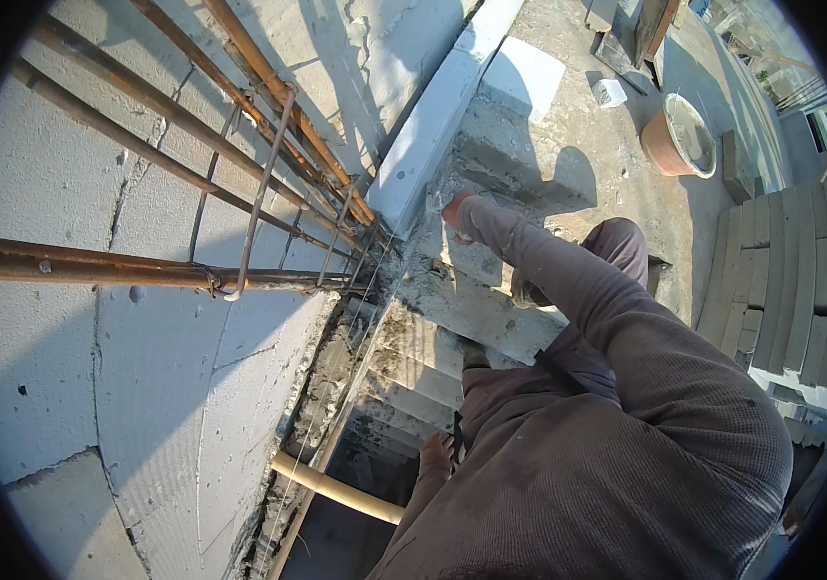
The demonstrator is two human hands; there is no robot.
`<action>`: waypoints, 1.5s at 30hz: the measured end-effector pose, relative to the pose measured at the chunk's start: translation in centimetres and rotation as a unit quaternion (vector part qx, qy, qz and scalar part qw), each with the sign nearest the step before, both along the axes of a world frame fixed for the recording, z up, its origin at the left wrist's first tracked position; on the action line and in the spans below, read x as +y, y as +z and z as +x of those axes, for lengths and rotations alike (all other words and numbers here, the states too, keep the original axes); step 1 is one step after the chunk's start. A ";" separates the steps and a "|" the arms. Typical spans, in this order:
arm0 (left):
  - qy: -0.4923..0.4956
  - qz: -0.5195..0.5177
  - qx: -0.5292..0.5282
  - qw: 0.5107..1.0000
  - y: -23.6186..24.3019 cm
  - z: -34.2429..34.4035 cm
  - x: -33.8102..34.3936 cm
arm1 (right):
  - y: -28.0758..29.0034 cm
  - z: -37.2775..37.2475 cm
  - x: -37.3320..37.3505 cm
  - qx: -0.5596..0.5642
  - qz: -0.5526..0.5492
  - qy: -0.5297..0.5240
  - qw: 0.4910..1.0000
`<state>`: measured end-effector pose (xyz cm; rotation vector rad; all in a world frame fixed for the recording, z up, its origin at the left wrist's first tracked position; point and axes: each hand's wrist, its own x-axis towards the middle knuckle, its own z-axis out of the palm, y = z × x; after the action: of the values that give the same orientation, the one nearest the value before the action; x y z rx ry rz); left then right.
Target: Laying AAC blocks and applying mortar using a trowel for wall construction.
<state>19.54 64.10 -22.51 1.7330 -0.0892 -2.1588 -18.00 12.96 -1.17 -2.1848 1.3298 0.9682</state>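
My right arm reaches forward across the grey stepped blocks (515, 314). At its end my right hand (459, 217) has its fingers curled, low beside the row of long white blocks (433, 130). What it holds, if anything, is too small to make out. My left hand (435, 451) hangs close to my body, over the steps by the wall's edge. My sleeve and clothing hide part of it, and its grip does not show clearly. A thin string (328, 411) runs along the mortar-smeared wall top.
Several rusty steel bars (143, 92) with wire ties stand out at the left, before a pale block wall (36, 367). A wooden pole (336, 488) juts across a dark gap. An orange bucket (660, 145) and stacked grey slabs (790, 280) stand at the right.
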 end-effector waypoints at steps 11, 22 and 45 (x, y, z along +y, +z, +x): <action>0.073 0.007 -0.053 0.996 4.6 -2.7 -8.5 | 3.8 8.7 8.3 -0.039 0.084 -0.032 0.995; -0.268 -0.154 -0.057 0.949 5.1 0.6 -6.1 | -7.7 0.3 18.3 -0.537 0.185 -0.752 0.333; -0.188 -0.124 -0.170 0.959 7.2 4.6 -7.0 | -15.6 -1.7 9.2 -0.327 -0.320 -0.676 0.578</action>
<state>24.12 57.15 -15.31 2.0373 -0.8034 -1.9494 -19.74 22.21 -16.79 -0.8366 2.3040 -0.9337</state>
